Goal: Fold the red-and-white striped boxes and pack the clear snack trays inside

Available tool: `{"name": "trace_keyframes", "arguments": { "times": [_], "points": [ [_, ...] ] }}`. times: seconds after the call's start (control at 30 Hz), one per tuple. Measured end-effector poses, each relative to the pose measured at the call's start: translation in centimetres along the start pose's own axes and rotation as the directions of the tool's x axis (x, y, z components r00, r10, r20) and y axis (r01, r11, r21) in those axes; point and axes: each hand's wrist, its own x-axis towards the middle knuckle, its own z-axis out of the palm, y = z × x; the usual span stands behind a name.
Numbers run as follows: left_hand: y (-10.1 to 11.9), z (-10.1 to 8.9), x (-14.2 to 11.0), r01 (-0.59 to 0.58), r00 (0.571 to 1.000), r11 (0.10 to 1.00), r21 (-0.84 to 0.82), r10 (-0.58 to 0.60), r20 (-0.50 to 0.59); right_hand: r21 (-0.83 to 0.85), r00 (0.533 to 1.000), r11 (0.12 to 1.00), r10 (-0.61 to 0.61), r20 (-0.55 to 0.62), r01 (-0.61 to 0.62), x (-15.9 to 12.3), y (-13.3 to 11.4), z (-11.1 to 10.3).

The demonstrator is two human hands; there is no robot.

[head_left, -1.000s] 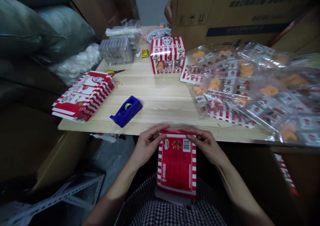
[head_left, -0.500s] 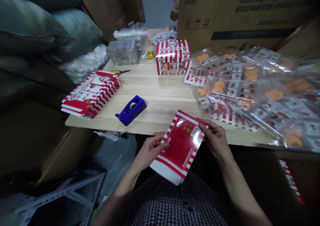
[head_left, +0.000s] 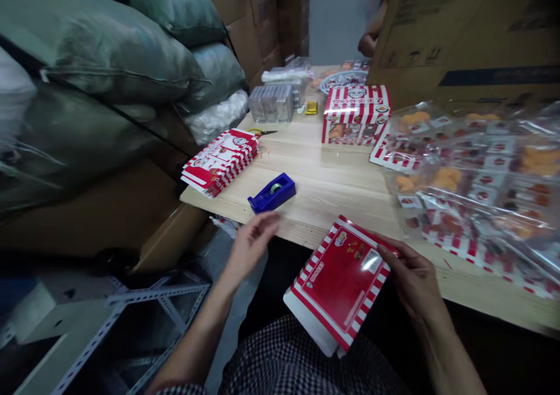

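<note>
While the right hand (head_left: 413, 281) grips a red-striped carton (head_left: 339, 284), barcode (head_left: 371, 261) glaring

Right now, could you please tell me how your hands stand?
Right hand gripping flat red-striped cardboard box blank. Left hand open, free. Blue tape dispenser nearby.

Head view, as I have it set: worn on the person's head, facing forward and down (frame slightly rolled), close above the left hand (head_left: 250, 246) and right hand (head_left: 413, 281), looking across the wooden table (head_left: 332, 179) toward a cardboard carton (head_left: 464, 39).
</note>
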Motion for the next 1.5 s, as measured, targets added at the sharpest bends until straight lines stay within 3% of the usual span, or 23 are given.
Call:
{"name": "trace_keyframes", "arguments": {
  "times": [0.07, 0.1, 0.13, 0.2, 0.27, 0.4, 0.5, 0.57, 0.7, 0.87, 1.03, 1.17, 1.27, 1.33, 1.43, 1.5],
  "points": [
    [0.2, -3.3, 2.7, -0.09, 0.975, 0.981, 0.171, 0.122, -0.185, -0.01, 1.0, 1.0, 0.001, 0.005, -0.001, -0.1, -0.3, 0.1],
    [0.2, -4.7, 4.2, -0.101, 0.966, 0.963, 0.251, 0.155, -0.208, -0.018, 1.0, 1.0, 0.0, 0.003, 0.0, -0.1, -0.4, 0.1],
    [0.1, -6.0, 5.7, -0.086, 0.973, 0.951, 0.297, 0.144, -0.182, -0.024, 1.0, 1.0, -0.001, 0.002, 0.001, -0.2, -0.5, 0.2],
    [-0.2, -7.6, 8.3, -0.031, 0.999, 0.957, 0.288, 0.038, -0.02, -0.029, 1.0, 1.0, -0.003, 0.015, 0.003, -0.4, -0.5, 0.2],
    [-0.5, -8.2, 10.1, 0.013, 0.99, 0.966, 0.259, -0.049, 0.134, -0.027, 1.0, 1.0, -0.004, 0.021, 0.004, -0.7, -0.3, 0.1],
    [-0.8, -8.0, 11.0, 0.121, 0.956, 0.985, 0.125, -0.15, 0.252, -0.028, 1.0, 1.0, 0.005, 0.024, -0.005, -1.1, 0.2, -0.2],
    [-0.6, -7.6, 10.5, 0.236, 0.953, 0.971, -0.048, -0.221, 0.209, -0.028, 0.999, 0.999, 0.029, 0.028, -0.029, -1.1, 0.4, -0.4],
    [-0.4, -7.5, 10.1, 0.25, 0.96, 0.962, -0.107, -0.232, 0.154, -0.024, 0.998, 0.998, 0.056, 0.033, -0.055, -0.9, 0.4, -0.2],
    [-0.9, -7.6, 8.9, 0.231, 0.972, 0.949, -0.214, -0.215, 0.095, -0.04, 0.997, 0.997, 0.066, 0.032, -0.065, -0.7, 0.6, 0.2],
    [-3.8, -7.1, 6.9, 0.13, 0.991, 0.949, -0.287, -0.134, 0.008, -0.037, 0.995, 0.996, 0.082, 0.063, -0.079, -0.7, 0.9, 0.6],
    [-6.8, -6.2, 6.6, 0.027, 0.991, 0.977, -0.21, -0.055, -0.125, -0.039, 0.999, 0.999, 0.025, 0.023, -0.024, -1.4, -0.2, 1.5],
    [-7.7, -6.1, 7.0, -0.025, 0.97, 0.996, -0.082, 0.005, -0.243, -0.072, 0.997, 0.995, -0.074, 0.017, 0.075, -2.5, -1.4, 1.4],
    [-6.6, -5.9, 5.9, -0.056, 0.946, 0.998, -0.017, 0.047, -0.322, -0.168, 0.983, 0.97, -0.18, -0.019, 0.174, -3.5, -2.0, 0.8],
    [-4.5, -5.0, 4.2, -0.081, 0.929, 0.997, -0.001, 0.075, -0.362, -0.235, 0.958, 0.934, -0.284, -0.032, 0.269, -4.5, -2.4, 0.9],
    [0.3, -1.9, 0.2, -0.136, 0.933, 0.988, -0.075, 0.102, -0.345, -0.302, 0.882, 0.838, -0.471, 0.021, 0.455, -6.1, -2.9, 2.2],
    [4.0, 1.0, -2.7, -0.133, 0.969, 0.971, -0.2, 0.086, -0.231, -0.346, 0.809, 0.744, -0.58, 0.094, 0.572, -7.1, -3.1, 3.3]
  ]
}}
